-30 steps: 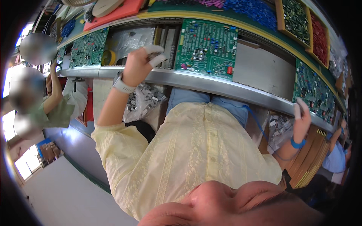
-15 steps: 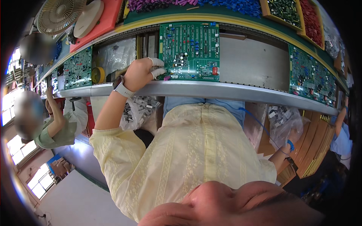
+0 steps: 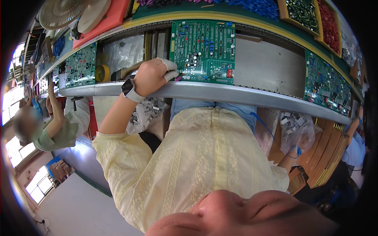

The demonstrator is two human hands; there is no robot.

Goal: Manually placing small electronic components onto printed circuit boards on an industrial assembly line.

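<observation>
A green circuit board, dense with small parts, lies across the rails in front of me. My left hand, wearing a watch and white finger cots, is at its near left corner. Its fingers are bent and closed on the board's edge, beside a small purple part; the fingertips are partly hidden. Low on the right, my right hand is at a clear plastic bag of grey and white parts. A blue cord band circles that wrist. The plastic blurs the right fingers.
More circuit boards stand along the line on the left, and another board on the right. Behind the rail are loose blue parts and boxes of green and red parts. A metal rail runs before me. Co-workers flank me.
The view has shifted slightly, so the board and bins appear farther right. My left hand stays at the board's left corner. My right hand has moved slightly farther up into the bag.
</observation>
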